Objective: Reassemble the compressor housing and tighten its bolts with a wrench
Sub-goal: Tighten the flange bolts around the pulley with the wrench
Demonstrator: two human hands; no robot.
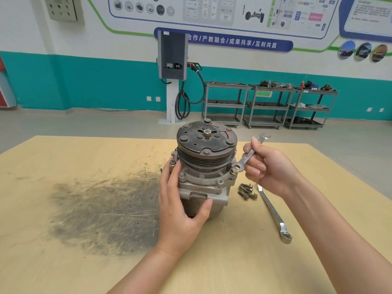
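Observation:
The compressor [204, 177] stands upright on the wooden table [84, 262], its rusty clutch plate and grooved pulley on top. My left hand [182, 209] holds the housing's left side, fingers up along the flange and thumb across the front. My right hand [267, 168] grips a small open-end wrench [247, 157], whose lower jaw sits on a flange bolt [234, 171] at the compressor's right. Other bolts stand in the flange at the left and front.
Several loose bolts [247, 191] lie on the table just right of the compressor. A long ring wrench [273, 213] lies beyond them. A dark smudge [106, 213] covers the table to the left. Metal shelf carts [269, 105] and a charging post [172, 75] stand by the far wall.

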